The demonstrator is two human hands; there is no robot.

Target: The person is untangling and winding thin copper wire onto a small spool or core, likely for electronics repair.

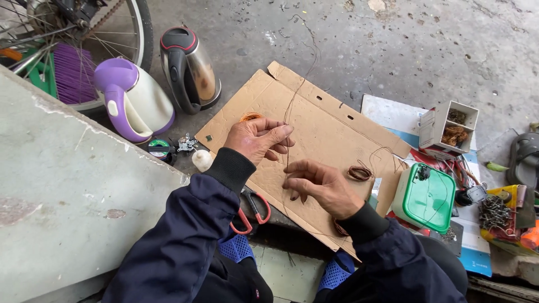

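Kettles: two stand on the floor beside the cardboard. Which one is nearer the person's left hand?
The white and purple kettle, standing nearer the left hand. The black and steel kettle stands farther back, beside the bicycle wheel.

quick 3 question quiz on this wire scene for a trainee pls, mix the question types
1. True or false: both hands pinch the same thin wire over the cardboard.
2. Which lies beside the left forearm? A) scissors B) a hammer C) a spoon
3. Fill in: the box right of the right hand has a ____ lid.

Key
1. True: the left hand holds the wire higher up, the right hand lower down.
2. A: the red-handled scissors.
3. Green: the box sits right of the cardboard.
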